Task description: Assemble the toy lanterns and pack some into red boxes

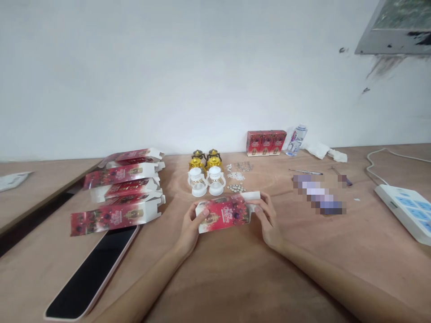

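Red carton: the printed red carton (225,214) lies between the two hands, nearer the wearer than the white lanterns (199,186), its long side running left to right and its right end open.
Left hand: the left hand (191,229) pinches the carton's left end, thumb flat on the printed face and the other fingers mostly hidden behind.
Right hand: the right hand (271,224) is at the open end, fingers bent, thumb near the side flap; whether they pinch it or merely touch it, one cannot tell.
White end flap: the end flap (251,195) projects to the right, not tucked in.
Step in hand: judged to be the working of the open end's flaps.
Good practice: the left grip should steady the carton without denting its printed panel; the right fingers should bend each flap along its crease, gently, since thin card would probably buckle if forced.
Lantern rows: gold lanterns (196,165) stand behind the white pair.
Left of the carton: open cartons (114,218) lie on the surface (208,280), white flaps pointing right.
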`<action>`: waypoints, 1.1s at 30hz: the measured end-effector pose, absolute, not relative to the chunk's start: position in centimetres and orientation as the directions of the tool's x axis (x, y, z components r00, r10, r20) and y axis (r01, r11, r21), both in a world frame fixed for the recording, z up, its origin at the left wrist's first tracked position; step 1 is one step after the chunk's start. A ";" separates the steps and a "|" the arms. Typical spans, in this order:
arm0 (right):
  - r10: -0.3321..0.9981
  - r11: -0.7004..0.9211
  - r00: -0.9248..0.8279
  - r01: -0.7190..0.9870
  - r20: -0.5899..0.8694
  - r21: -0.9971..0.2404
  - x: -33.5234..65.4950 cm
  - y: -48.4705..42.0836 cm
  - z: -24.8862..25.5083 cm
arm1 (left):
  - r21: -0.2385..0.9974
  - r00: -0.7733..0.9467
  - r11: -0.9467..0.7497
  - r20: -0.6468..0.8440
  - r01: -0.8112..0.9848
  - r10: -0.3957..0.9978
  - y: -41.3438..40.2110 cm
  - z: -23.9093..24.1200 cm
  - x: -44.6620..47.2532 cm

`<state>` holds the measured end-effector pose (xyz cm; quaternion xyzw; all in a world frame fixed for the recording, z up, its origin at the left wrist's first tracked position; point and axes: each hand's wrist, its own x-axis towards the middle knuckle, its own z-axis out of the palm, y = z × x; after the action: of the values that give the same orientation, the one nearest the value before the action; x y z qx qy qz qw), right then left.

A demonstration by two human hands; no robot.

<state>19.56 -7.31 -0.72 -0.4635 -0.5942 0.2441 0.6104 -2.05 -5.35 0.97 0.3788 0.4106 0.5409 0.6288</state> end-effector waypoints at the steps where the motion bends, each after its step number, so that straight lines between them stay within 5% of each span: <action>1: 0.852 0.438 0.185 0.258 0.489 -0.861 19.6 -7.4 -0.7 | 0.916 0.071 0.133 -0.114 -0.378 0.991 -5.4 0.9 -2.1; 24: 0.975 0.178 0.129 0.019 0.179 -0.984 20.0 -5.8 -0.7 | 0.955 0.143 0.001 0.044 -0.298 0.989 -6.0 0.7 -2.5; 33: 0.833 0.418 0.472 -0.193 0.289 -0.888 24.6 -2.1 6.7 | 0.795 -0.017 0.151 -0.199 -0.587 0.980 -4.7 1.7 -3.0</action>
<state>24.61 -2.10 6.70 -0.4171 -0.3834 0.3422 0.7496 -3.00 -4.67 1.67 0.2543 0.3858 0.5997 0.6533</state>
